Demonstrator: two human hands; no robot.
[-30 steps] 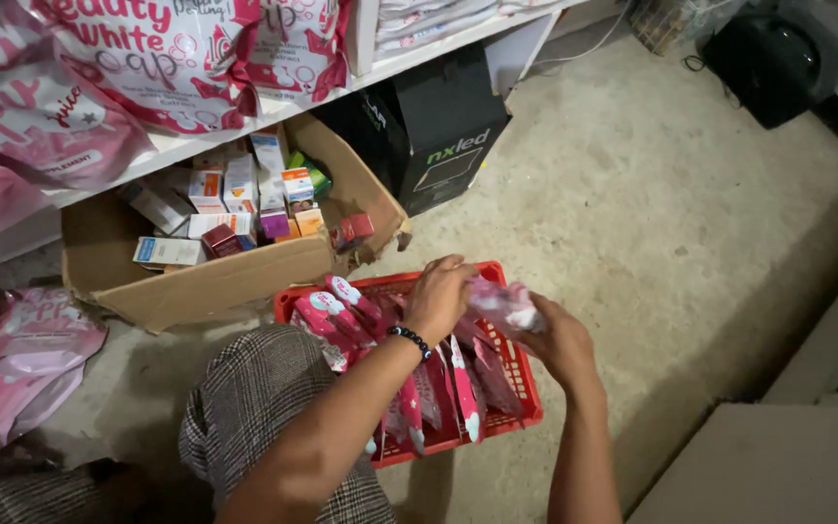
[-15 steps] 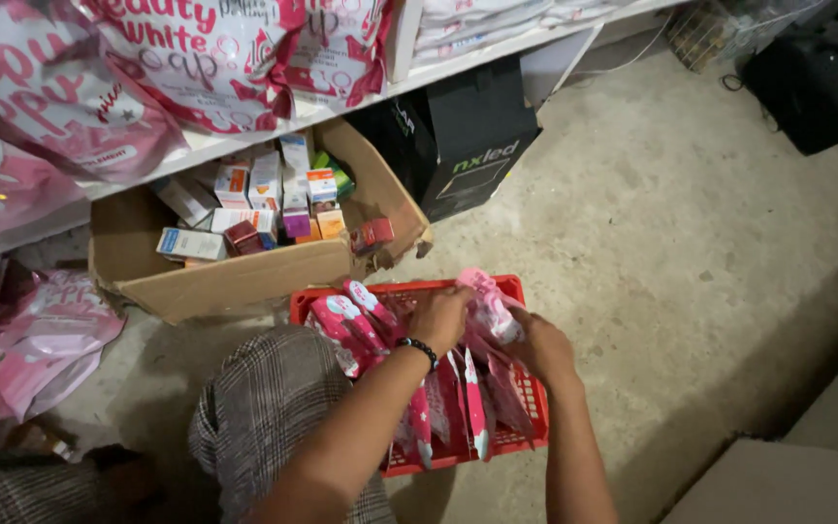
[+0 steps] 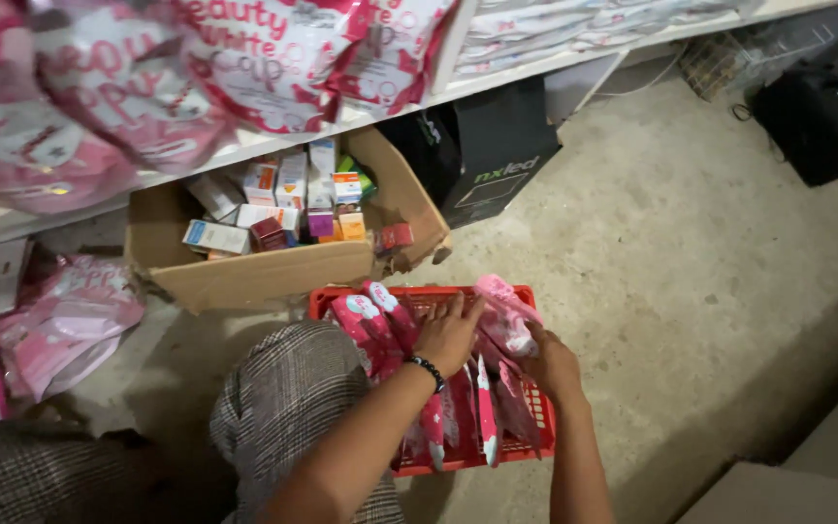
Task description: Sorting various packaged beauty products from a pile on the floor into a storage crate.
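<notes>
Two hands down in red plastic basket (image 3: 521, 448) on concrete floor (image 3: 691, 291). Left hand (image 3: 448, 333) flat, fingers spread, pressing on pink sachets (image 3: 372, 325) standing on edge along basket's left and far side; not closed around anything. Black bead bracelet (image 3: 427, 371) on left wrist. Right hand (image 3: 553, 364) gripping pink packet (image 3: 506, 315), held up over basket's far right corner, tilted. More pink-and-white sachets (image 3: 486, 417) upright in rows mid-basket, packed tight, little slack between them. Near rim of basket visible; left rim partly hidden behind checked trouser knee (image 3: 288, 388). Far rim just beside open cardboard box (image 3: 244, 277), narrow gap only. Box full of small cartons (image 3: 288, 194), flap folded out on right, touching floor near black carton (image 3: 487, 155). White shelf edge (image 3: 361, 121) overhanging box, pink bags (image 3: 273, 49) stacked on it. More pink bags (image 3: 70, 320) on floor at left, crowding that side. Right of basket: bare concrete, wide open out to dark bag (image 3: 826, 107) at far right.
</notes>
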